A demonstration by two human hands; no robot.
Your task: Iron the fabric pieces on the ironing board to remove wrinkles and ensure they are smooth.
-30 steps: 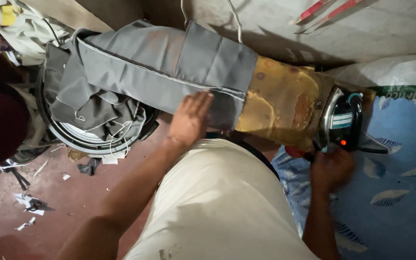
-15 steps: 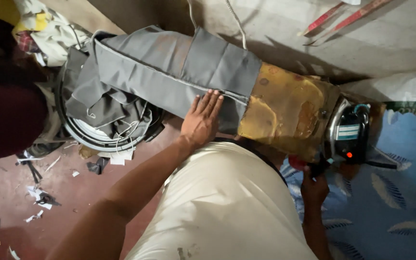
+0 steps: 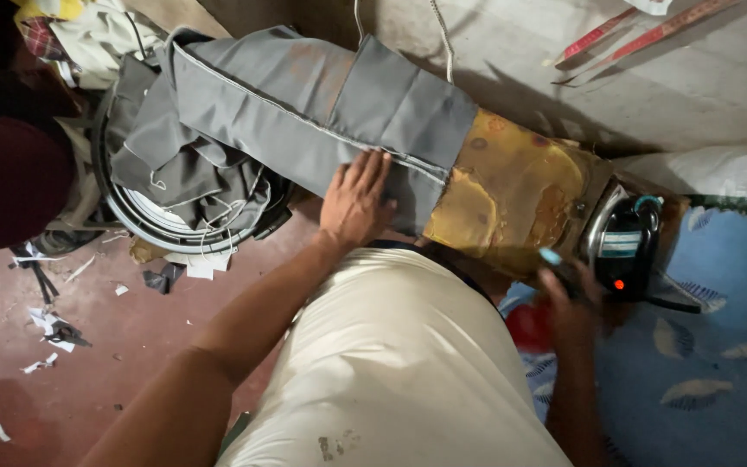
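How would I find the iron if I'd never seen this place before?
Start at the long ironing pad, stained yellow-brown where the grey cloth stops. At its right-hand end stands the iron, just above the right hand. It is the only dark, shiny thing there, with a metal rim and a small red light glowing on it.

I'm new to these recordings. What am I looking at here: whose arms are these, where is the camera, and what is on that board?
The camera sits on the person's head and looks down, so both arms are theirs. The left hand lies flat on a grey stitched fabric piece, spread along a padded ironing board with a scorched yellow-brown cover. The right hand is blurred, beside a black electric iron with a lit red lamp at the board's end; whether it holds anything is unclear. More grey cloth hangs over a round metal-rimmed thing on the reddish floor.
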